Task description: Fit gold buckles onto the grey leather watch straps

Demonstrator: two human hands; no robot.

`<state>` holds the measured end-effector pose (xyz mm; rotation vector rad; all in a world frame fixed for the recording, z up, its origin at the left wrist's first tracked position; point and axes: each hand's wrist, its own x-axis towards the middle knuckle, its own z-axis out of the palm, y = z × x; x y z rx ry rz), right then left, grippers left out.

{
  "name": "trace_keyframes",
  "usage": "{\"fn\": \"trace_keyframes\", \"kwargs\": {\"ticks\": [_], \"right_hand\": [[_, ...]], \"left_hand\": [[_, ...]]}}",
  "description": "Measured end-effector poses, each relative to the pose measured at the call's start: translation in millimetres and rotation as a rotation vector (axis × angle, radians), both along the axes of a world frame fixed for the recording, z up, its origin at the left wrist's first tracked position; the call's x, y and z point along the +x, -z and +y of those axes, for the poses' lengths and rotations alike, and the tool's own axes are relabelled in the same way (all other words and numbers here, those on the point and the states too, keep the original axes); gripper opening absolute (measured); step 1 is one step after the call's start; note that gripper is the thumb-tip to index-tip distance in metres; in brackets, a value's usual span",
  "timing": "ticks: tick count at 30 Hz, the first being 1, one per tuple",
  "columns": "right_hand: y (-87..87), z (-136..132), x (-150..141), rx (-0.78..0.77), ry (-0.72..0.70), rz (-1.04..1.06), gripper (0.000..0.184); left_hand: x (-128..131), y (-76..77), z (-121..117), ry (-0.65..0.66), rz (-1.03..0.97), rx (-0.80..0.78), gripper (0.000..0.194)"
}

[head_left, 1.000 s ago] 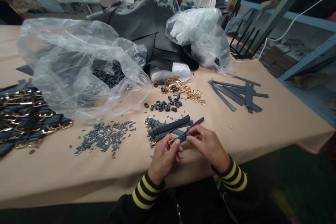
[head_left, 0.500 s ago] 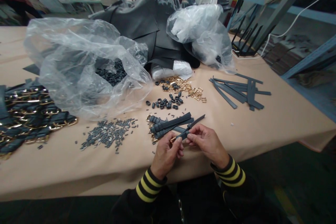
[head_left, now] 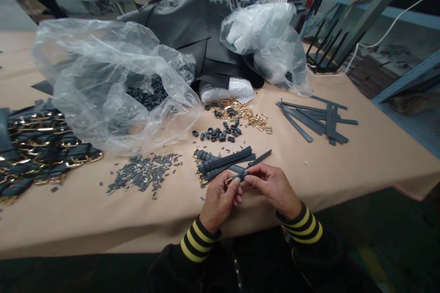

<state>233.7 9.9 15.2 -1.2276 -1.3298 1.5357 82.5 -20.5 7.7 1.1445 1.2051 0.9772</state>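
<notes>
My left hand point(head_left: 220, 201) and my right hand point(head_left: 273, 185) meet near the table's front edge, both pinched on one dark grey strap point(head_left: 252, 165) that has a gold buckle at its left end. The strap points up and to the right. Just beyond my hands lies a small pile of finished straps with buckles point(head_left: 222, 163). Farther back sit loose black loops point(head_left: 220, 133) and gold buckles point(head_left: 247, 116). A scatter of small grey pins point(head_left: 144, 175) lies to the left.
A clear plastic bag point(head_left: 103, 82) holding black loops fills the left middle. Buckled straps point(head_left: 37, 146) are heaped at the far left. Plain grey straps point(head_left: 316, 119) lie at the right. Dark fabric and another plastic bag point(head_left: 264, 41) stand behind. People work in the background.
My hands stay pinched on the strap, which has shifted only slightly. The view has drifted a little.
</notes>
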Motion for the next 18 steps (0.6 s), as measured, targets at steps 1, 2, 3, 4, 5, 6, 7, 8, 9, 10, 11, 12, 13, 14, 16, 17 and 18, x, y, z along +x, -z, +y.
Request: {"fn": "trace_keyframes", "kwargs": {"ticks": [1,2,3,4,5,6,7,8,9,10,11,12,13,14,16,17,18], "right_hand": [[0.0,0.3,-0.1,0.023,0.022,-0.041,0.016],[0.0,0.5,-0.2,0.035,0.037,-0.064,0.017],[0.0,0.5,-0.2,0.033,0.043,-0.067,0.017],[0.0,0.2,-0.2,0.020,0.043,-0.053,0.019],[-0.2,-0.2,-0.2,0.002,0.034,-0.031,0.020],[-0.5,-0.8,-0.2,-0.016,0.018,-0.008,0.021],[-1.2,-1.5,-0.3,-0.024,-0.002,0.003,0.022],[-2.2,-2.3,-0.5,-0.015,-0.018,-0.006,0.021],[-3.6,-3.1,-1.0,0.019,-0.025,-0.038,0.020],[-5.1,-3.9,-1.9,0.077,-0.022,-0.088,0.017],[-6.7,-4.7,-3.2,0.148,-0.011,-0.144,0.015],[-8.1,-5.5,-4.9,0.218,0.003,-0.193,0.013],[-9.1,-6.4,-6.8,0.276,0.015,-0.227,0.012],[-9.6,-7.1,-8.9,0.313,0.024,-0.243,0.012],[-8.4,-8.0,-12.0,0.324,0.035,-0.222,0.012],[-6.9,-7.9,-12.5,0.299,0.028,-0.192,0.012],[-5.0,-7.5,-12.1,0.265,0.012,-0.156,0.012]], "left_hand": [[-0.1,0.2,-0.5,0.007,0.004,0.004,0.024],[-0.4,0.5,-1.0,0.016,0.003,0.009,0.024],[-0.8,0.7,-1.4,0.024,-0.002,0.014,0.024],[-1.3,1.0,-1.8,0.027,-0.011,0.017,0.023],[-1.9,1.2,-2.0,0.026,-0.020,0.017,0.023],[-2.5,1.4,-2.1,0.022,-0.025,0.017,0.022],[-3.1,1.6,-2.0,0.017,-0.027,0.016,0.022],[-3.7,1.7,-1.9,0.015,-0.028,0.012,0.022],[-4.2,1.9,-1.6,0.018,-0.031,0.008,0.023],[-4.6,2.0,-1.4,0.022,-0.035,0.003,0.023],[-4.9,2.2,-1.2,0.028,-0.043,-0.001,0.022],[-4.9,2.3,-1.2,0.034,-0.055,-0.004,0.022],[-4.8,2.6,-1.3,0.037,-0.069,-0.007,0.021],[-4.5,2.9,-1.5,0.034,-0.081,-0.006,0.021],[-3.2,3.4,-2.4,0.016,-0.090,-0.002,0.021],[-2.3,3.5,-2.9,0.009,-0.089,-0.001,0.022],[-1.4,3.4,-3.4,0.005,-0.085,0.000,0.022]]}}
